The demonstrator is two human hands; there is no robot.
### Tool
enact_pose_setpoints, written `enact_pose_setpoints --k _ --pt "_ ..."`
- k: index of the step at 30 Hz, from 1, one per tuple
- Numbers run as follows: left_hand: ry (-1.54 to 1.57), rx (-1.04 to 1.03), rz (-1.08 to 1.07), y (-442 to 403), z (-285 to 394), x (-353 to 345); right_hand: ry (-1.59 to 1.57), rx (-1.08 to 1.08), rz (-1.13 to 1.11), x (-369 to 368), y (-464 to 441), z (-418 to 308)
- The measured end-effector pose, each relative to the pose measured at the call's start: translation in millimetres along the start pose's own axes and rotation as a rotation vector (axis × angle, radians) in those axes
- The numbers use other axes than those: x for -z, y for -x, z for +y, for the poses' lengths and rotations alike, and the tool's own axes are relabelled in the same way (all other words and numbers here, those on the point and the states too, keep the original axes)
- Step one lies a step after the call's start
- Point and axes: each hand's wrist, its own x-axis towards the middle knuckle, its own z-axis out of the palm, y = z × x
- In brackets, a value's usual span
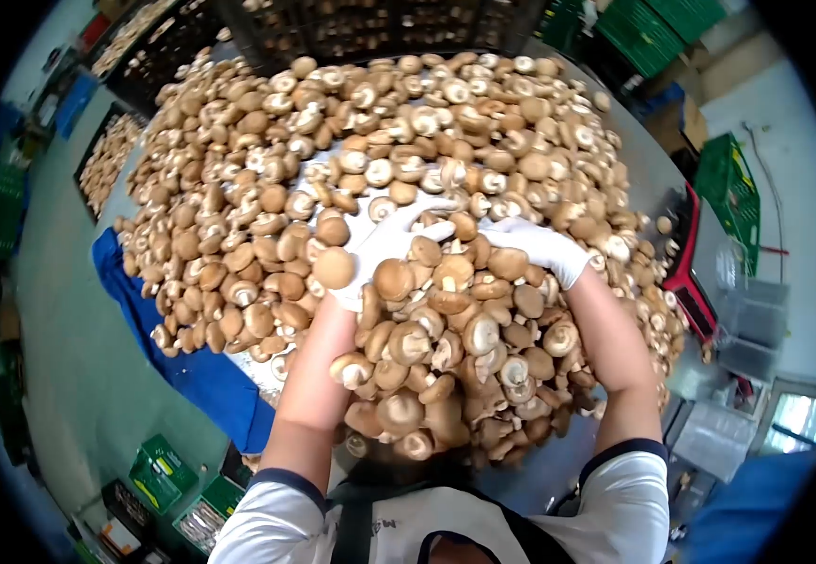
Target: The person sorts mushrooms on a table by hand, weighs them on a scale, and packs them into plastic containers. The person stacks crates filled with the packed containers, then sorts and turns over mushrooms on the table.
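Observation:
A large heap of brown-capped shiitake mushrooms (446, 320) lies between my forearms, close to my chest. My left hand (380, 240), in a white glove, reaches along the far left side of this heap with its fingers stretched out and apart. Two round caps (334, 252) rest against the back of that hand. On the far right side, my right hand (541, 248), also gloved in white, curves inward with its fingers extended and touching mushrooms. Its fingertips are partly hidden by caps. Neither hand is closed around a single mushroom.
More mushrooms (239, 207) cover the table on the far side and both flanks. A dark crate (370, 33) stands at the back. Blue cloth (182, 362) hangs along the left edge. A red-and-black item (688, 254) sits at the right edge; green crates (162, 473) stand on the floor.

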Motion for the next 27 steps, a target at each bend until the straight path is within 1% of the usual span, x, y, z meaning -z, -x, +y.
enact_pose_setpoints --k 2,3,4,6,7,8,9,10,11,12,13,14,16,17,18,19,20,21,22,23,24,25,26,27 --pt "-0.104 0.050 -0.023 0.1 21.3 -13.7 -0.034 0.067 0.164 -11.5 17.8 8.8" --pt "-0.153 0.070 -0.036 -2.3 26.1 -16.5 0.057 0.135 0.292 -20.3 36.0 -6.3" --pt "-0.191 0.077 -0.055 -7.7 25.3 -18.0 0.115 0.143 0.330 -23.0 49.8 -24.1" --pt "-0.203 -0.128 -0.108 -26.3 -18.9 -5.1 0.286 0.390 0.522 -22.5 60.4 -26.0" --pt "-0.246 -0.142 -0.085 -34.1 -30.3 -2.6 0.259 0.374 0.584 -19.3 68.7 -35.9" --pt "-0.300 -0.209 -0.002 -40.0 -43.5 -0.7 0.230 0.397 0.610 -5.7 75.4 -40.9" --pt "-0.304 -0.255 0.067 -42.2 -36.2 -2.6 0.271 0.402 0.733 10.4 73.5 -35.2" --pt "-0.306 -0.294 0.131 -43.7 -26.0 -5.5 0.338 0.477 0.885 34.2 68.7 -21.3" --pt "-0.283 -0.223 0.186 -44.2 -24.6 -7.6 0.230 0.403 0.985 76.7 70.4 -12.2" --pt "-0.271 -0.167 0.264 -49.4 -24.1 2.9 0.280 0.388 1.079 102.7 64.7 9.3" --pt "-0.295 -0.215 0.264 -54.8 -40.8 8.7 0.318 0.222 1.168 118.1 64.5 19.7" --pt "-0.436 -0.273 0.273 -57.3 -59.6 12.6 0.493 0.097 1.181 135.7 62.6 36.3" --pt "-0.569 -0.291 0.249 -52.2 -70.0 8.2 0.686 -0.174 1.085 132.1 49.6 71.1" --pt "-0.484 -0.238 0.135 -45.3 -51.9 -1.5 0.726 -0.303 0.985 123.6 52.5 59.1" --pt "-0.636 -0.342 0.155 -52.3 -76.1 1.0 0.797 -0.242 0.999 119.5 48.0 64.9" --pt "-0.610 -0.333 0.140 -48.6 -76.7 -2.5 0.803 -0.154 0.936 118.0 51.3 67.5" --pt "-0.567 -0.339 0.120 -47.9 -71.2 -4.0 0.778 -0.016 0.925 122.1 48.0 87.7" --pt "-0.541 -0.370 0.093 -48.6 -70.0 -3.8 0.715 0.017 0.883 123.0 51.8 91.1" --pt "-0.613 -0.313 0.114 -45.7 -67.7 -1.0 0.685 0.056 0.850 102.4 68.0 71.4" --pt "-0.564 -0.304 0.081 -43.5 -67.4 3.9 0.641 -0.137 0.822 89.1 78.3 59.2" --pt "-0.504 -0.258 0.055 -36.5 -59.4 9.6 0.638 -0.061 0.778 91.6 80.3 72.1" --pt "-0.426 -0.279 0.089 -29.7 -56.6 21.8 0.659 -0.069 0.769 86.5 87.0 74.7" --pt "-0.342 -0.301 0.116 -20.8 -53.9 31.2 0.708 -0.112 0.821 67.0 98.1 65.3" --pt "-0.314 -0.132 0.217 0.6 -35.6 36.3 0.740 -0.199 0.780 52.6 106.5 58.6"
